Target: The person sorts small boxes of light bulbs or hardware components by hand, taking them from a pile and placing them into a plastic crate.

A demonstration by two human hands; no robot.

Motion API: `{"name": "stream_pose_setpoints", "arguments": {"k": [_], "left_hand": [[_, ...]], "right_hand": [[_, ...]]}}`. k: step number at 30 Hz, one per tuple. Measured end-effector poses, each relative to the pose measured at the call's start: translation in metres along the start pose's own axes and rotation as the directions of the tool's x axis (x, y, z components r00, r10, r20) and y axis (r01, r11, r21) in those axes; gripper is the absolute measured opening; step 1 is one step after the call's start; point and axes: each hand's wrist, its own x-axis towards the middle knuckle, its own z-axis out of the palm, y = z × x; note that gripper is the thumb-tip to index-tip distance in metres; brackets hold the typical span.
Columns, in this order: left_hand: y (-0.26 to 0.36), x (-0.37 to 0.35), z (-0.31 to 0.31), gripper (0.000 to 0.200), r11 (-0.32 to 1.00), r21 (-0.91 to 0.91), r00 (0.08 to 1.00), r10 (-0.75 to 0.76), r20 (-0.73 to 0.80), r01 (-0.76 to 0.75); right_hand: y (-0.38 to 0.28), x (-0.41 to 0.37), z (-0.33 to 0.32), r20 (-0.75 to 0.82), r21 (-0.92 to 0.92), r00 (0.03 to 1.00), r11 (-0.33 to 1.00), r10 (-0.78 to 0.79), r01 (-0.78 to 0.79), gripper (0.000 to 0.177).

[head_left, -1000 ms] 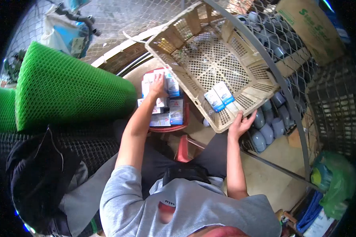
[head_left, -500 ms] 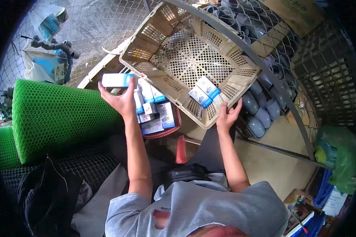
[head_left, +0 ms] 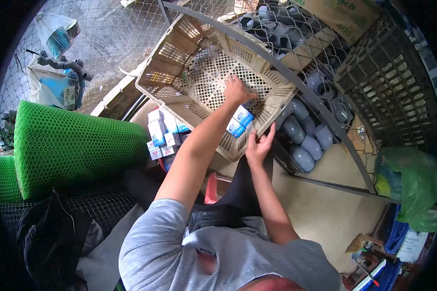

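Observation:
A beige plastic crate (head_left: 206, 112) stands tilted in front of me. My left hand (head_left: 238, 91) is inside it, closed over a small box mostly hidden beneath it; only a blue edge shows. Beside this hand, two blue-and-white boxes (head_left: 240, 121) lie against the crate's near right end. My right hand (head_left: 261, 145) grips the crate's near right rim, thumb and fingers on its edge. More small boxes (head_left: 156, 132) are piled left of the crate, partly behind my left arm.
A green mesh roll (head_left: 77, 150) lies at left. Grey pipe fittings (head_left: 303, 140) and a curved metal bar (head_left: 296, 77) are right of the crate. A dark crate (head_left: 386, 87) stands farther right, above a green bag (head_left: 420, 189). A red stool (head_left: 211, 189) is between my legs.
My left hand has moved right with its box, from above the pile into the crate. My right hand stays on the rim. The whole view has shifted slightly.

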Motion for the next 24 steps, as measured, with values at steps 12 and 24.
{"name": "stream_pose_setpoints", "arguments": {"k": [12,24], "left_hand": [[-0.030,-0.049,-0.061,0.101,0.990,0.033,0.972,0.127,0.199,-0.137],[-0.350,-0.136,-0.120,0.061,0.981,-0.170,0.790,-0.181,-0.585,0.098]], "right_hand": [[0.000,0.003,0.003,-0.085,0.038,0.993,0.996,-0.079,0.082,0.077],[-0.012,0.004,0.006,-0.052,-0.085,0.992,0.990,-0.117,0.112,0.075]]}}
